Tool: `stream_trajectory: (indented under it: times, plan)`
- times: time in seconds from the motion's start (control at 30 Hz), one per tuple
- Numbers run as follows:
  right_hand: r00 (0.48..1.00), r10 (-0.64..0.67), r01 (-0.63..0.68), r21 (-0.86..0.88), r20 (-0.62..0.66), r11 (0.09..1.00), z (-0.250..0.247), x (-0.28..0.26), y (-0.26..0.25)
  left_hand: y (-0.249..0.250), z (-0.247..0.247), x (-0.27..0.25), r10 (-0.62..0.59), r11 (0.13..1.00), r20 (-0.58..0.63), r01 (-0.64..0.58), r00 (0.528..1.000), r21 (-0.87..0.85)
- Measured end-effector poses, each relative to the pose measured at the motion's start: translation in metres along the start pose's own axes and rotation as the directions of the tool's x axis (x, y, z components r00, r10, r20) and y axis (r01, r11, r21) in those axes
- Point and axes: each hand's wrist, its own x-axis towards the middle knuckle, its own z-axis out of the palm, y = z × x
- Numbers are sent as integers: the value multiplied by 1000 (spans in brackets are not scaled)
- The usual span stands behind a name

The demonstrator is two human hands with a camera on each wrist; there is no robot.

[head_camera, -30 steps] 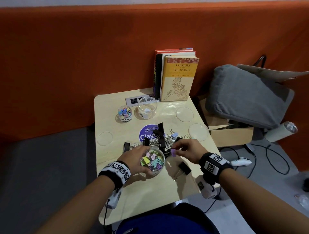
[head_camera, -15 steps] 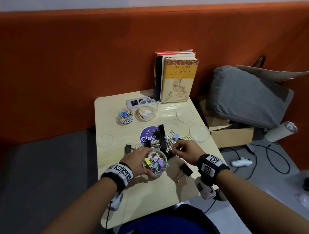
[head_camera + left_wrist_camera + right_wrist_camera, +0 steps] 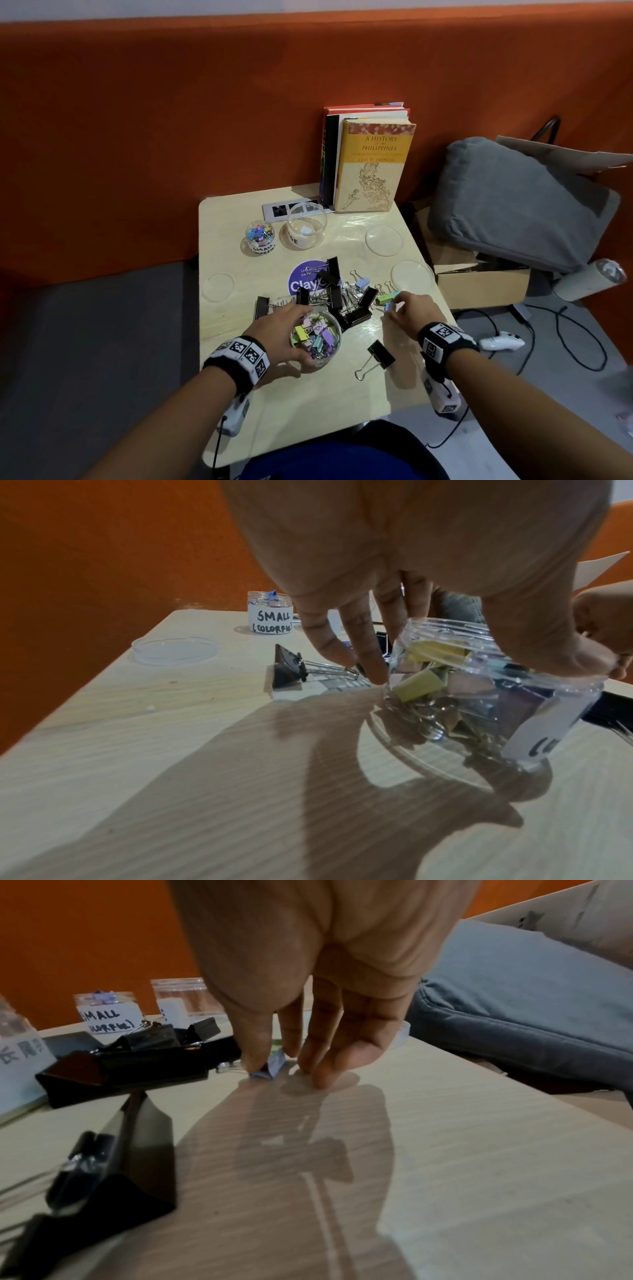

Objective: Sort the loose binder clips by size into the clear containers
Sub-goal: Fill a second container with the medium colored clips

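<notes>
Pinching pale blue clip [image 3: 270, 1066], right hand [image 3: 409, 310], left hand [image 3: 286, 329] gripping jar [image 3: 486, 685]

The left hand [image 3: 284, 334] grips a clear round plastic jar of pastel binder clips [image 3: 317, 337] on the pale wooden table [image 3: 239, 329]. Just behind that grip lies a heap of large black binder clips [image 3: 337, 296]. To its right, the right hand [image 3: 409, 310] pinches a small light-blue binder clip [image 3: 389, 305]. One black clip [image 3: 381, 353] lies nearer, between both grips.
</notes>
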Motion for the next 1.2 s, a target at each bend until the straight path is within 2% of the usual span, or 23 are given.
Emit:
stream_trajectory:
  times: [0.17, 0.27, 0.5, 0.57, 0.63, 0.7, 0.8, 0.9, 0.97, 1.0, 1.07, 1.2]
  plan:
    - [999, -44, 43, -7, -26, 999, 0, -4, -8, 0, -1, 0, -10, 1000, 1, 10, 1000, -4]
    - [997, -73, 73, -1, 7, 997, -1, -4, -9, 1, -1, 0, -8, 1000, 2, 8, 1000, -8]
    - [997, -63, 62, 38, 34, 997, -9, -14, -12, 2, -1, -2, -3, 1000, -15, 3, 1000, 13]
    - [997, -80, 79, 90, 0, 993, -15, -16, -12, 2, -1, -2, 0, 1000, -10, 0, 1000, 9]
    - [993, -98, 111, 209, -71, 972, -21, -18, -17, 2, -1, -2, -2, 1000, -9, 2, 1000, 10]
    - [985, -144, 166, 330, -90, 929, -25, -22, -30, 2, -1, -1, -4, 1000, -11, 4, 1000, 11]
    - [953, -301, 285, 405, -25, 869, -30, -32, -58, 1, -1, -1, -2, 1000, -7, 3, 1000, 21]
    - [886, -448, 347, 464, 124, 815, -30, -44, -82, 2, -1, -1, -8, 1000, -7, 8, 1000, 27]
    - [843, -499, 368, 463, 199, 806, -26, -49, -90, 3, -1, -1, -11, 999, -9, 11, 1000, 34]
    - [839, -503, 366, 470, 206, 803, -23, -50, -90, 3, -1, -1, -12, 999, -7, 12, 1000, 36]
    - [871, -466, 354, 459, 156, 815, -17, -46, -84, 3, -1, -1, -9, 999, -3, 9, 1000, 32]
    - [960, -279, 264, 368, -14, 891, -13, -29, -53, 3, -1, -1, -7, 1000, 7, 7, 1000, 20]
